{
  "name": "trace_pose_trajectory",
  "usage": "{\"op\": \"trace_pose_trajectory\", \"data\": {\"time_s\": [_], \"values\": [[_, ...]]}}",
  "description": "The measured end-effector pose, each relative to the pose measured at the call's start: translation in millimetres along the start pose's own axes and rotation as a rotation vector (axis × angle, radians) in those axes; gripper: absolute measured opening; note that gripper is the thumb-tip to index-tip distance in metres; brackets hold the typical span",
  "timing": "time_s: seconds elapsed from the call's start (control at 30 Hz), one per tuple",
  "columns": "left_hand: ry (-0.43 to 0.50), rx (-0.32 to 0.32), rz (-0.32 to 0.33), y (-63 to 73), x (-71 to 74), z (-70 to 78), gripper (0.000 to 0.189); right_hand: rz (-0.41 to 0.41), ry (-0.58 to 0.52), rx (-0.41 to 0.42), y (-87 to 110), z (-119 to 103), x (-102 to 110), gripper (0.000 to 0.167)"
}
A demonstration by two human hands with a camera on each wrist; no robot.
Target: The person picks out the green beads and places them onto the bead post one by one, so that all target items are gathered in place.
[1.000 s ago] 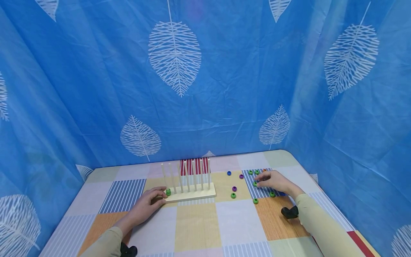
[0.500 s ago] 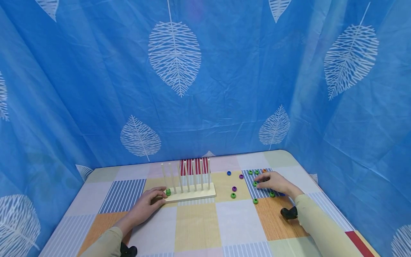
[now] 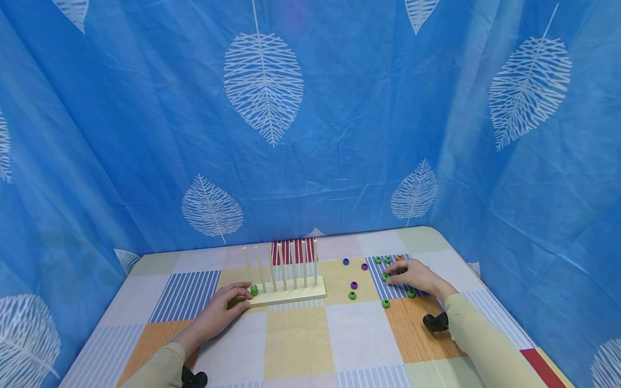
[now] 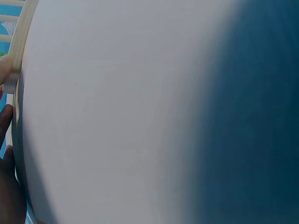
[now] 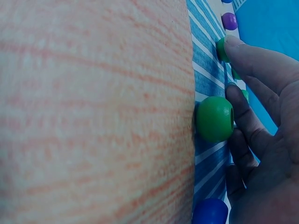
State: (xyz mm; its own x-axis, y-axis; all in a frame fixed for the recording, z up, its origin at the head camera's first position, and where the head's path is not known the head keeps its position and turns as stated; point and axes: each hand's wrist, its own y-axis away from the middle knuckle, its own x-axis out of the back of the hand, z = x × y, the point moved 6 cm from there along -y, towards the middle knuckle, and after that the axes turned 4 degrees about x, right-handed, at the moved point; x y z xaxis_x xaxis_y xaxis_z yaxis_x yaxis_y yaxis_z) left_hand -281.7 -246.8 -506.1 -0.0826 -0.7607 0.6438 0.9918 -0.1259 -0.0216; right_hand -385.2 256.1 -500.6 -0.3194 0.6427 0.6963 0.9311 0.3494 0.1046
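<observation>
A pale wooden peg board [image 3: 293, 293] with several upright pegs [image 3: 283, 267] stands left of centre in the head view. Green beads [image 3: 254, 291] are threaded low on its leftmost peg. My left hand [image 3: 227, 303] grips that end of the board, and the left wrist view has the thumb [image 4: 4, 69] against its edge. Over on the right, my right hand [image 3: 417, 275] pinches a green bead [image 3: 385, 278] on the blue-striped patch, the thumb tip right at its side. Closer to the right wrist camera sit another green bead [image 5: 214, 119] and a blue bead [image 5: 210, 212].
Loose beads surround the right hand: purple [image 3: 354, 285], green [image 3: 352, 295], blue [image 3: 346, 261] and orange [image 3: 400, 258]. A patchwork cloth [image 3: 298, 339] covers the table. Blue curtains [image 3: 330, 134] with white leaves close off the back and sides.
The right hand has shifted very slightly since one second ago, its fingers staying around the same green bead. The left hand and the peg board have kept their places.
</observation>
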Motion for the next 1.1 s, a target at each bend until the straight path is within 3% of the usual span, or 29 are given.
{"op": "trace_pose_trajectory", "data": {"time_s": [1.1], "values": [[-0.001, 0.001, 0.006, 0.0, -0.6, 0.1, 0.006, 0.005, 0.006, -0.017, -0.3, 1.4, -1.3, 0.030]]}}
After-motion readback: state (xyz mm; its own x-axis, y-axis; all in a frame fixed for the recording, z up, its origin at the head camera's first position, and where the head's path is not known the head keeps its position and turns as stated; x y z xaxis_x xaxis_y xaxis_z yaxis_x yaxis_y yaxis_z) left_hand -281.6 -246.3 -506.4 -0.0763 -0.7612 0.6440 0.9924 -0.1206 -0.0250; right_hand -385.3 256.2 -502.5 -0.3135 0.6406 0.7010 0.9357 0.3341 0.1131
